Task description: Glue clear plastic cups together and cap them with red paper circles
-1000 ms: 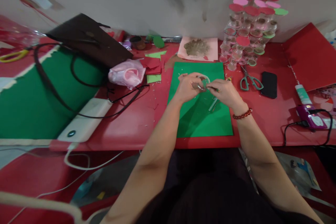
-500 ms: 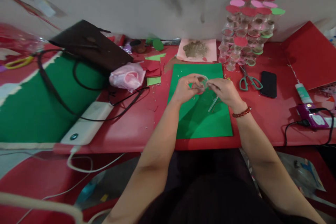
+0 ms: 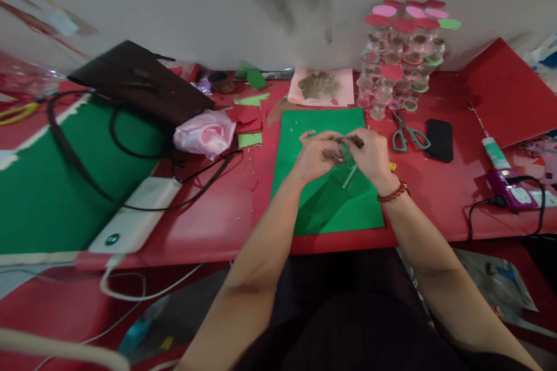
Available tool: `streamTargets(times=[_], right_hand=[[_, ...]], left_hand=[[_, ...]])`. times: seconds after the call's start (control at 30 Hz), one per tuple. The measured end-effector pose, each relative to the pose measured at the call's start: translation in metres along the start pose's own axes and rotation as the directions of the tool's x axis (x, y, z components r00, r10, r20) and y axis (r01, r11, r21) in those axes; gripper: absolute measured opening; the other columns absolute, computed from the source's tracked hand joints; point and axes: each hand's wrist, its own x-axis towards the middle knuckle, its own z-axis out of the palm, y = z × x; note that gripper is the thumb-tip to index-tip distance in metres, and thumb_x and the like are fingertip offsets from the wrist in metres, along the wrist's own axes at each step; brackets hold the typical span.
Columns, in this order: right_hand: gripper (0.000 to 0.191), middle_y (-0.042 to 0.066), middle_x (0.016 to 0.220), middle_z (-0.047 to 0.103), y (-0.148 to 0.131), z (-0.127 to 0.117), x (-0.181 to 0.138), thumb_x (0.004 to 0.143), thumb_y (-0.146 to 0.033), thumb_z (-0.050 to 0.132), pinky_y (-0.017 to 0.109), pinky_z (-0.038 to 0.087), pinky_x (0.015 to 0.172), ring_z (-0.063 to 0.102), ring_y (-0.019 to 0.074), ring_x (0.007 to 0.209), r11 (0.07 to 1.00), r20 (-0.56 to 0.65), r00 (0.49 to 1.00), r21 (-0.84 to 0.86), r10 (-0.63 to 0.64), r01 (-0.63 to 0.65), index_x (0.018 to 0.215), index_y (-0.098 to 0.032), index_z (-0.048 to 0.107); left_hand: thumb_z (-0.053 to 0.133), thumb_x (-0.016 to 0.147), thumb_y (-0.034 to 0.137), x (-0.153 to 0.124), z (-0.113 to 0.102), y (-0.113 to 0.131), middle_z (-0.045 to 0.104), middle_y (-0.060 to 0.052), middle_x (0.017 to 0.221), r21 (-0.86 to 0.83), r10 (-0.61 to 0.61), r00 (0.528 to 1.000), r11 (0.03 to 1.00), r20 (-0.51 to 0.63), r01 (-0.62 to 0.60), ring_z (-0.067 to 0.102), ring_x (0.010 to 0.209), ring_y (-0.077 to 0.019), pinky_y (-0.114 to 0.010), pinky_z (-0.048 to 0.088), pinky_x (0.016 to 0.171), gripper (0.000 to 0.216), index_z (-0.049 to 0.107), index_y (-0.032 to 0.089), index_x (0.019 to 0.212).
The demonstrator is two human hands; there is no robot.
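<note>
Over a green sheet (image 3: 335,217), my two hands meet at the fingertips. My left hand (image 3: 317,156) is closed, its fingers curled round a small, clear, rounded plastic piece that is mostly hidden now. My right hand (image 3: 369,153) is closed in a pinch at the near side of the same piece, a beaded bracelet (image 3: 392,192) on its wrist. Just below the hands, a clear narrow stick (image 3: 350,176) lies on the green sheet. Whether the right fingers also hold something small, I cannot tell.
A stack of clear plastic cups with coloured discs (image 3: 394,64) stands behind. Scissors (image 3: 408,134) and a black phone (image 3: 439,140) lie to the right. Grit on pink paper (image 3: 321,86) lies at the back. Left are a pink bag (image 3: 205,133) and a white power bank (image 3: 137,217) with cables.
My hands have drawn closer together and the fingers have shifted, covering more of the clear piece. The left fingers have turned inward. The camera view has shifted slightly.
</note>
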Motion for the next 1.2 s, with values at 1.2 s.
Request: streamTargets(times=[1.2], right_hand=[[0.024,0.007,0.083,0.074,0.002,0.015,-0.011,0.103,-0.023,0.045,0.029,0.047,0.067,0.069,0.0193,0.079,0.961,-0.252,0.946,-0.235,-0.204,0.145,0.086,-0.022,0.063]], left_hand=[[0.082,0.077,0.017,0.000,0.001,0.001,0.081,-0.003,0.109,-0.123,0.053,0.993,0.990,-0.108,-0.066,0.075,0.105,-0.0247,-0.051,0.046,0.106,0.017,0.071,0.022,0.065]])
